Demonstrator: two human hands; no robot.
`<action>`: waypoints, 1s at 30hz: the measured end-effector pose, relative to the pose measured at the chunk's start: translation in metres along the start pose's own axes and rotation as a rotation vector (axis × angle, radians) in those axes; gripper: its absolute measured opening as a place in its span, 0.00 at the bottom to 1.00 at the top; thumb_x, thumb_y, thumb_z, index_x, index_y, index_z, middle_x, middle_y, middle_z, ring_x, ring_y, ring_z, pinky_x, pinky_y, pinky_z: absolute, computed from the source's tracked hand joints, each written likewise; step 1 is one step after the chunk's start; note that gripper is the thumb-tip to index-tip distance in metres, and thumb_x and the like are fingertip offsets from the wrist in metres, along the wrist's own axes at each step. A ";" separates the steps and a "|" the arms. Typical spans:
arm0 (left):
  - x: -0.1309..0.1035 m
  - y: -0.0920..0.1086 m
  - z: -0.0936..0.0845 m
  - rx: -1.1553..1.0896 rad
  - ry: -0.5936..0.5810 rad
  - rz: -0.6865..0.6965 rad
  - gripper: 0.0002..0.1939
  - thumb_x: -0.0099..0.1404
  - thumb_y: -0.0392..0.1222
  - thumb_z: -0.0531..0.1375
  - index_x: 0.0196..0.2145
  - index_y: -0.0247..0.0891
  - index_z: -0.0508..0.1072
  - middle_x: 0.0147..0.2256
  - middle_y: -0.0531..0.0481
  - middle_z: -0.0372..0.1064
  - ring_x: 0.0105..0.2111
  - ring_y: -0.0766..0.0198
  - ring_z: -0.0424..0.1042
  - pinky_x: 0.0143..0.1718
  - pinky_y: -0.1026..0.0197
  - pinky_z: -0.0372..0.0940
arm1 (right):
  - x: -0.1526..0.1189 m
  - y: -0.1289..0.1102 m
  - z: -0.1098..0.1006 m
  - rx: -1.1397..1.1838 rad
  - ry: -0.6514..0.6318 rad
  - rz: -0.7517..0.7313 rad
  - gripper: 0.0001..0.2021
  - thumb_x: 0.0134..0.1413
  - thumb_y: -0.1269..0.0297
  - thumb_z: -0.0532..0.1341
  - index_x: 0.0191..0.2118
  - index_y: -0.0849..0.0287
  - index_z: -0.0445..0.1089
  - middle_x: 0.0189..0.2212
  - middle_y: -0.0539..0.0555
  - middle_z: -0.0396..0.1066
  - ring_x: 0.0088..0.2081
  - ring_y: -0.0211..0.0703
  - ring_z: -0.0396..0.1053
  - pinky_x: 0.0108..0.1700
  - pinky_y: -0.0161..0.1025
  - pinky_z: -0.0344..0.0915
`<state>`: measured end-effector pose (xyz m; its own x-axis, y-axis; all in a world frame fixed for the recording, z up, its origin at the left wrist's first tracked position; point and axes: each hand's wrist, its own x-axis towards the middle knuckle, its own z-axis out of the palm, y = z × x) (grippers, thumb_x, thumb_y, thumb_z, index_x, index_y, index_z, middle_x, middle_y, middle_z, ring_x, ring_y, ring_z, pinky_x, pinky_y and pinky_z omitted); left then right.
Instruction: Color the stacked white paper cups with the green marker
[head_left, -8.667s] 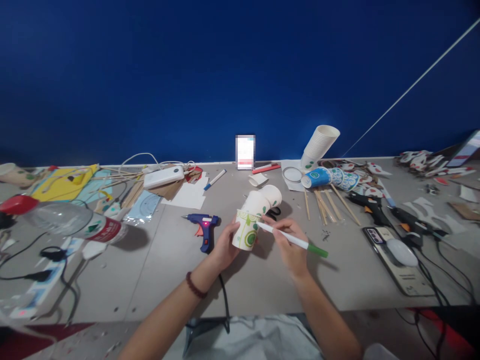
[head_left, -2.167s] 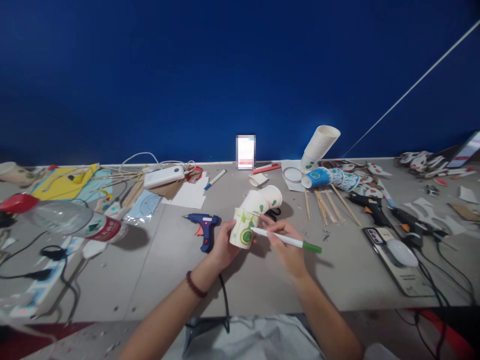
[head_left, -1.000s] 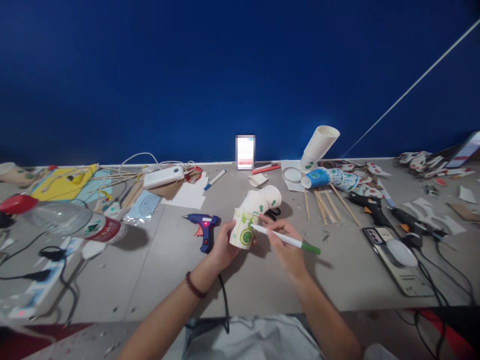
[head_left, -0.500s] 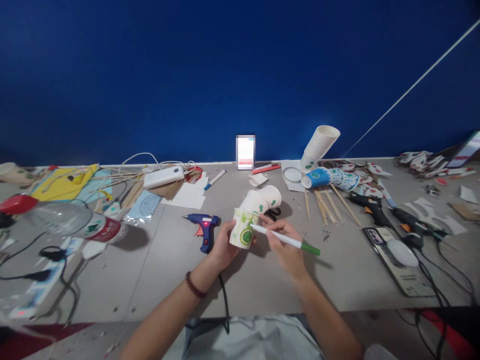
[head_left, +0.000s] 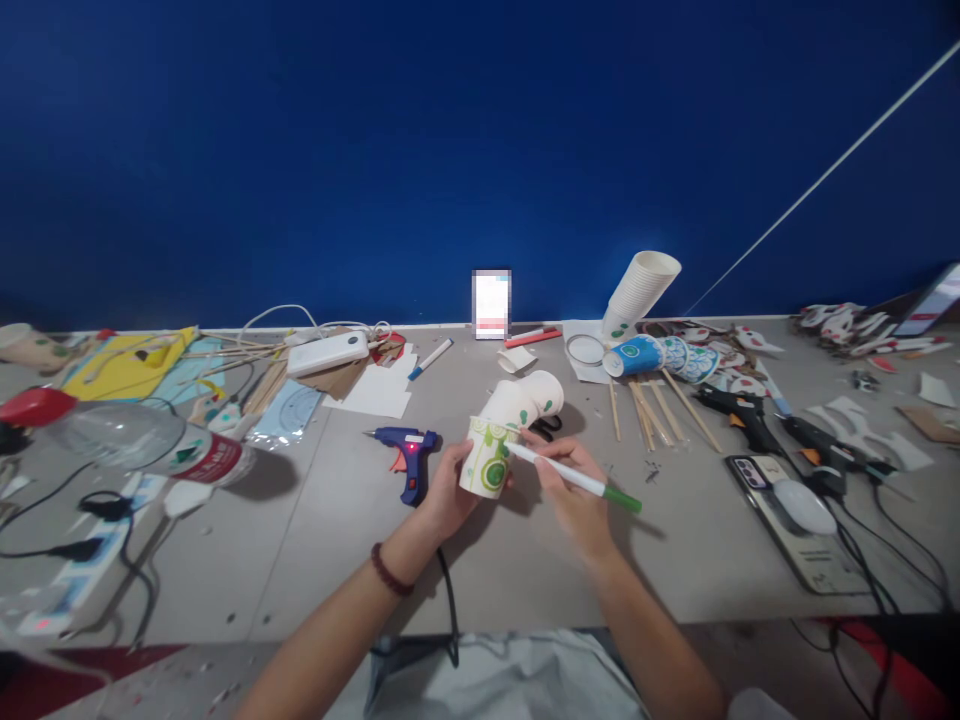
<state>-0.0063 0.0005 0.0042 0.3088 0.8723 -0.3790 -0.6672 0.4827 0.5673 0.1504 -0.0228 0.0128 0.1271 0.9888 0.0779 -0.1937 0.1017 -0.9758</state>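
My left hand is closed around a joined piece of paper cups, gripping its near end. That near cup is white with green swirls and a green round mark. Behind it, white cup sections with green leaf prints bend off to the right. In my right hand is a white marker with a green end, held like a pen. Its tip is at the right side of the near cup; whether it touches I cannot tell. Left of the cups lies a blue hot glue gun, its light lit red.
A tilted stack of paper cups stands behind, near blue cups and wooden sticks. On the right are black glue guns and a phone. A plastic bottle and power strip lie left.
The marker's tip has shifted slightly up and to the right along the near cup. My left hand and the cups have hardly moved.
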 end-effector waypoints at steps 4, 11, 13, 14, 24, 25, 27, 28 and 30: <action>0.001 0.000 -0.001 0.008 -0.022 0.001 0.17 0.58 0.47 0.59 0.38 0.30 0.77 0.29 0.44 0.75 0.26 0.58 0.72 0.29 0.57 0.67 | 0.001 -0.002 0.000 -0.021 -0.030 -0.005 0.05 0.52 0.63 0.66 0.30 0.54 0.70 0.45 0.59 0.81 0.57 0.57 0.72 0.52 0.52 0.72; 0.002 0.000 0.000 -0.022 0.006 0.000 0.18 0.58 0.46 0.60 0.40 0.29 0.77 0.35 0.41 0.77 0.29 0.57 0.73 0.31 0.57 0.68 | 0.000 -0.002 -0.001 -0.068 -0.084 -0.013 0.04 0.51 0.65 0.66 0.29 0.54 0.70 0.51 0.61 0.77 0.58 0.58 0.71 0.53 0.53 0.70; 0.002 0.000 0.001 -0.028 0.010 -0.002 0.19 0.58 0.46 0.60 0.40 0.28 0.77 0.35 0.41 0.77 0.29 0.57 0.73 0.31 0.57 0.68 | -0.001 -0.001 -0.001 -0.072 -0.086 -0.014 0.04 0.52 0.64 0.66 0.29 0.54 0.70 0.50 0.61 0.78 0.59 0.59 0.70 0.53 0.53 0.69; 0.002 0.000 0.001 -0.030 0.010 0.000 0.19 0.58 0.46 0.60 0.41 0.28 0.77 0.35 0.41 0.77 0.29 0.57 0.73 0.31 0.57 0.68 | -0.001 -0.001 0.000 -0.072 -0.083 -0.012 0.05 0.52 0.64 0.66 0.29 0.55 0.70 0.50 0.62 0.78 0.59 0.59 0.69 0.53 0.53 0.69; 0.001 0.000 0.001 0.000 0.018 -0.004 0.16 0.56 0.46 0.61 0.38 0.30 0.75 0.28 0.44 0.75 0.26 0.57 0.72 0.28 0.57 0.67 | 0.000 0.002 -0.001 -0.013 -0.007 -0.001 0.05 0.55 0.61 0.65 0.32 0.53 0.70 0.46 0.58 0.80 0.57 0.55 0.73 0.55 0.52 0.70; 0.001 0.000 0.001 0.002 0.015 -0.004 0.17 0.56 0.46 0.61 0.38 0.30 0.75 0.28 0.44 0.75 0.26 0.57 0.72 0.28 0.57 0.67 | 0.000 0.002 -0.001 -0.014 -0.005 -0.006 0.05 0.55 0.62 0.65 0.32 0.53 0.70 0.46 0.58 0.80 0.56 0.55 0.73 0.54 0.51 0.71; 0.001 0.001 0.002 0.007 0.012 -0.002 0.17 0.56 0.47 0.61 0.38 0.31 0.75 0.29 0.44 0.75 0.26 0.57 0.72 0.28 0.57 0.67 | 0.000 0.002 -0.001 -0.012 -0.003 -0.010 0.05 0.55 0.62 0.65 0.32 0.54 0.70 0.46 0.58 0.80 0.56 0.55 0.74 0.54 0.51 0.71; 0.000 0.001 0.002 0.009 0.014 -0.001 0.17 0.55 0.47 0.61 0.38 0.31 0.75 0.29 0.44 0.75 0.26 0.57 0.72 0.28 0.57 0.67 | 0.000 0.003 -0.001 -0.012 -0.002 -0.008 0.05 0.55 0.62 0.65 0.32 0.54 0.70 0.46 0.58 0.80 0.56 0.55 0.74 0.54 0.51 0.71; 0.000 0.001 0.002 0.014 0.022 -0.001 0.18 0.55 0.47 0.62 0.39 0.31 0.75 0.29 0.44 0.75 0.26 0.57 0.72 0.28 0.57 0.67 | 0.000 0.003 -0.001 -0.011 0.001 -0.006 0.04 0.55 0.62 0.65 0.32 0.54 0.70 0.47 0.58 0.80 0.55 0.55 0.74 0.54 0.51 0.71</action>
<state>-0.0055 0.0012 0.0068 0.2948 0.8699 -0.3954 -0.6574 0.4849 0.5768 0.1511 -0.0224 0.0096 0.1288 0.9882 0.0832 -0.1823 0.1061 -0.9775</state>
